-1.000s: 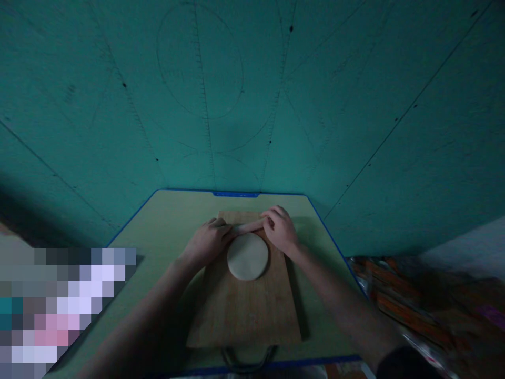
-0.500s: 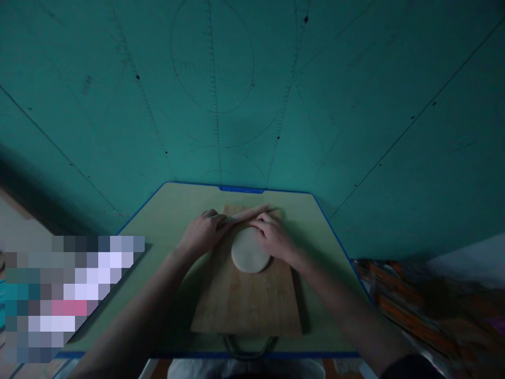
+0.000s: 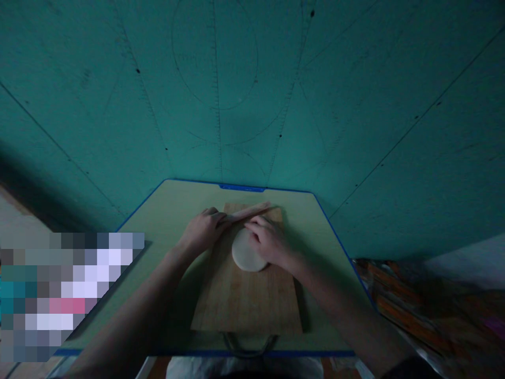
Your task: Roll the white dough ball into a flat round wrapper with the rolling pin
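A flat, round sheet of pale dough (image 3: pixel 248 255) lies on the far half of a wooden cutting board (image 3: pixel 244 305). Beyond it, a wooden rolling pin (image 3: pixel 250 211) slants up to the right across the board. My left hand (image 3: pixel 203 230) is closed round the pin's near left end. Over the dough's far right edge is my right hand (image 3: pixel 268 238), thumb on the dough and fingers bent at its rim, apparently pinching it. The hand covers part of that edge.
The board rests on a pale folding table (image 3: pixel 165 208) with a blue edge; its dark handle (image 3: pixel 248 350) faces me. A green marked wall (image 3: pixel 240 126) rises behind the table. A pixelated patch hides the left side. Orange-brown packages (image 3: pixel 398 289) lie at right.
My right hand has shifted left from beside the rolling pin onto the dough's far edge. My left hand stays on the pin, which has hardly moved. The view has tilted slightly.
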Available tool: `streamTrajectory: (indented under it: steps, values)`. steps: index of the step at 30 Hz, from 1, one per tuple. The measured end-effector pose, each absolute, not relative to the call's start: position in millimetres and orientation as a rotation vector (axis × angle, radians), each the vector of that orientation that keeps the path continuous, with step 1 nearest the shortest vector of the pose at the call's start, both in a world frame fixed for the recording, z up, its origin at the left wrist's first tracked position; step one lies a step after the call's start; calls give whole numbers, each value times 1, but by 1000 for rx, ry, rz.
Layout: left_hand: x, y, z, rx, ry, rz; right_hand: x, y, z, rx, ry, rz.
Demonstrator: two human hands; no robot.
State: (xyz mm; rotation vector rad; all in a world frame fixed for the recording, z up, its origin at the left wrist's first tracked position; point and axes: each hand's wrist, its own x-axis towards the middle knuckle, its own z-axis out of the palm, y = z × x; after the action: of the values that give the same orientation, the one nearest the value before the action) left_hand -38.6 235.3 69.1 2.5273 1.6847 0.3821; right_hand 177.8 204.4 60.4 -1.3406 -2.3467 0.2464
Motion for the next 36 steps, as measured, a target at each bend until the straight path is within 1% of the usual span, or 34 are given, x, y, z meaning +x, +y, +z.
streamTrajectory:
  steps: [5, 16, 22, 25, 36]
  values:
    - [-38, 234, 71, 2537, 1677, 379, 163, 193, 63, -1362, -2406, 167]
    - [-37, 233, 71, 2551, 1690, 384, 167, 192, 60, -1275, -2372, 247]
    - [-37, 232, 73, 2540, 1683, 386, 166, 179, 68, -1133, -2573, 124]
    - [-36, 232, 74, 2522, 1690, 387, 162, 175, 72, -1147, -2585, 80]
    - [-36, 231, 73, 2505, 1706, 375, 163, 177, 72, -1066, -2594, 85]
